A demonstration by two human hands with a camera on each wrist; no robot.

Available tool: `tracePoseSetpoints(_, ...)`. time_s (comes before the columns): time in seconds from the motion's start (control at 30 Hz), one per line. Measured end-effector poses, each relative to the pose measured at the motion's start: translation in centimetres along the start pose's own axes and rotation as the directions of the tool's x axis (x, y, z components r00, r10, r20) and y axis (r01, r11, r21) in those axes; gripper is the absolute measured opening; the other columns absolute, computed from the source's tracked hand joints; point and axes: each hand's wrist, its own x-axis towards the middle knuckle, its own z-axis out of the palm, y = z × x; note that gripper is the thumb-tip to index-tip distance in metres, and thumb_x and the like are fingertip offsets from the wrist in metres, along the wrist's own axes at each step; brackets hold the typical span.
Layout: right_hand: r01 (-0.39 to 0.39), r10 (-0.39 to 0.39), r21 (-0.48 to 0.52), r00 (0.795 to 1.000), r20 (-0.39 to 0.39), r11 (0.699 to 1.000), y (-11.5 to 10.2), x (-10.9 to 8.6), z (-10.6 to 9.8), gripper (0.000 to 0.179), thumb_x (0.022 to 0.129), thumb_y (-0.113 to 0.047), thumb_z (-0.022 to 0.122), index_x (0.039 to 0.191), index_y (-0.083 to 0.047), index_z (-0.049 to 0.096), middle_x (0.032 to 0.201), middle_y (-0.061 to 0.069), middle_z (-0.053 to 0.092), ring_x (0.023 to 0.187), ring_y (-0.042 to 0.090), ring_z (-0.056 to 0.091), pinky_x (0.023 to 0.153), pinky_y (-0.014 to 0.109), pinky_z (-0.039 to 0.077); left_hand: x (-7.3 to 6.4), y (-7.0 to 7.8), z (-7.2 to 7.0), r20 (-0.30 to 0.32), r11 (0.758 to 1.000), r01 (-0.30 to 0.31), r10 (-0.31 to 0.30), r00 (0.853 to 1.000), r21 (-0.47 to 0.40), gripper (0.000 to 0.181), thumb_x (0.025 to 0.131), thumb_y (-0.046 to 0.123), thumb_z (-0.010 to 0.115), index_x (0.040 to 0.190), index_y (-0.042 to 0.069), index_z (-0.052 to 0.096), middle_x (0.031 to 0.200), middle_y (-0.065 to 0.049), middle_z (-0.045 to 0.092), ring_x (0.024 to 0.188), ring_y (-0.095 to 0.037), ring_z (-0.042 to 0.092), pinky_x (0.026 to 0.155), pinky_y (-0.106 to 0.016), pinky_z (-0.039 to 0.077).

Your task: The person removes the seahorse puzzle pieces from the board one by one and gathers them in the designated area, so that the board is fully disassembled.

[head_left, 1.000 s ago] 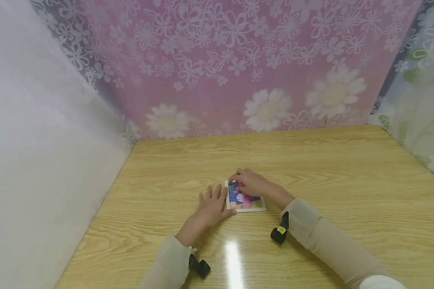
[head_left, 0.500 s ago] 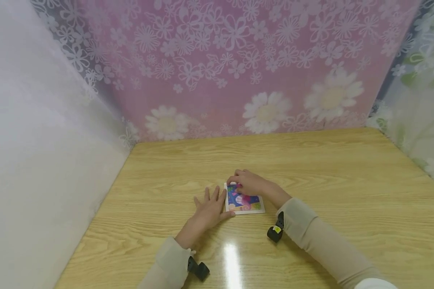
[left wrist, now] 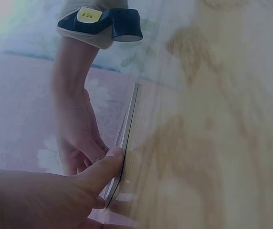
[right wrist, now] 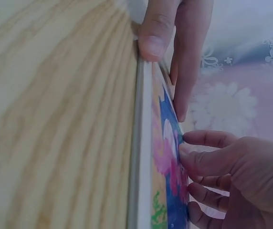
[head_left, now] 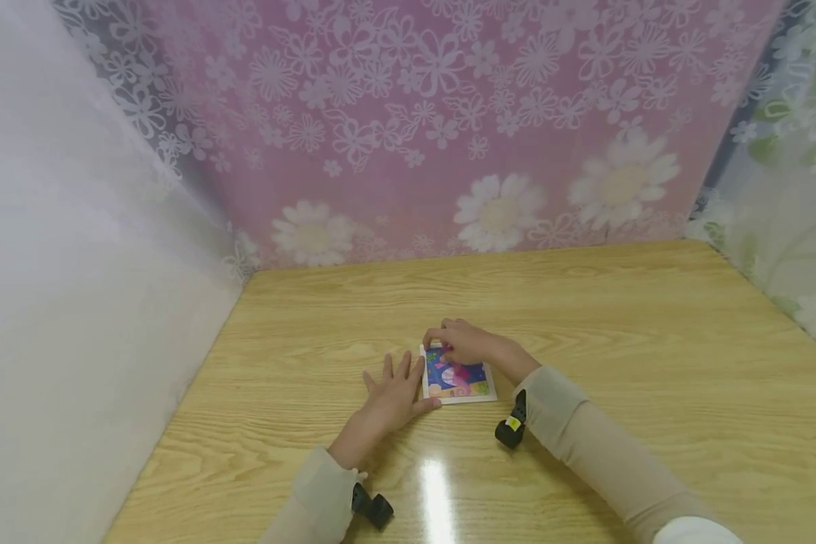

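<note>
A small square picture board with a white rim and a pink seahorse on blue lies flat on the table. My left hand rests along its left side, fingers spread and straight. The left thumb touches the near left corner. My right hand arches over the far edge with curled fingers. In the right wrist view, the right hand has its thumb and index finger together at the far side of the picture. The left wrist view shows the board edge-on; whether a loose piece is pinched is hidden.
A wood-grain table extends around the board. Behind it rises a pink flowered backdrop, with a white panel at the left and a flowered one at the right. Light glares on the near tabletop.
The right wrist and forearm have shifted slightly left, with the fingers still at the board's far edge. The left fingers spread slightly wider; the board lies almost unchanged.
</note>
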Motion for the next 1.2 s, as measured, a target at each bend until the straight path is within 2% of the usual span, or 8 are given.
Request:
tracePoseSetpoints(0.13,-0.047,0.046,0.019,0.998,0.034,0.999,-0.2,0.3,-0.2,0.027,0.087,-0.008,0.063,0.109,-0.021,0.055,0.090,0.004,0.047,0.083,0.022,0.045,0.074,0.039,0.042,0.1,0.0,-0.1,-0.001,1.000,-0.001,0.001,1.000,0.004,0.080,0.086,0.061,0.044,0.146,0.010,0.026,0.148,-0.018,0.018,0.130,-0.048,0.011,0.088,-0.073,0.015)
tracePoseSetpoints(0.17,-0.079,0.078,0.022,0.996,0.046,0.997,-0.9,0.1,-0.7,0.026,0.086,-0.006,0.063,0.108,-0.019,0.056,0.090,0.005,0.047,0.083,0.023,0.045,0.075,0.041,0.042,0.1,0.0,-0.2,-0.002,1.000,-0.001,0.001,1.000,0.007,0.080,0.086,0.061,0.044,0.146,0.010,0.026,0.148,-0.018,0.019,0.130,-0.048,0.011,0.088,-0.073,0.015)
tracePoseSetpoints(0.4,-0.136,0.135,0.016,0.990,0.026,0.991,-1.4,-0.1,-0.4,0.028,0.087,-0.009,0.064,0.112,-0.018,0.057,0.093,0.005,0.049,0.084,0.021,0.045,0.075,0.038,0.042,-0.1,0.0,-0.4,0.001,1.000,0.000,0.000,1.000,0.003,0.080,0.087,0.060,0.045,0.146,0.009,0.027,0.148,-0.018,0.019,0.130,-0.049,0.012,0.088,-0.073,0.015)
tracePoseSetpoints(0.57,-0.120,0.120,0.030,0.993,0.003,0.992,-1.5,-0.3,-0.2,0.028,0.086,-0.011,0.065,0.113,-0.017,0.059,0.093,0.006,0.049,0.084,0.020,0.045,0.075,0.038,0.043,-0.3,0.0,-0.4,0.000,1.000,0.000,0.000,1.000,-0.004,0.080,0.087,0.060,0.045,0.146,0.009,0.027,0.148,-0.019,0.019,0.130,-0.049,0.012,0.088,-0.073,0.015)
tracePoseSetpoints(0.97,-0.083,0.082,-0.023,0.996,-0.020,0.996,-1.4,-0.7,-0.1,0.028,0.087,-0.010,0.064,0.115,-0.016,0.060,0.092,0.005,0.049,0.081,0.019,0.044,0.074,0.036,0.041,-0.3,0.2,-0.3,0.008,1.000,-0.001,0.001,1.000,-0.011,0.080,0.087,0.059,0.046,0.146,0.009,0.026,0.148,-0.019,0.019,0.130,-0.049,0.011,0.088,-0.074,0.014)
tracePoseSetpoints(1.2,-0.074,0.074,-0.034,0.997,-0.010,0.997,-1.4,-0.6,-0.3,0.028,0.087,-0.010,0.064,0.114,-0.017,0.060,0.090,0.005,0.048,0.081,0.019,0.042,0.073,0.035,0.041,-0.2,0.1,-0.3,0.011,1.000,0.003,-0.003,1.000,0.001,0.081,0.087,0.060,0.045,0.146,0.010,0.025,0.148,-0.018,0.018,0.130,-0.048,0.011,0.088,-0.073,0.015)
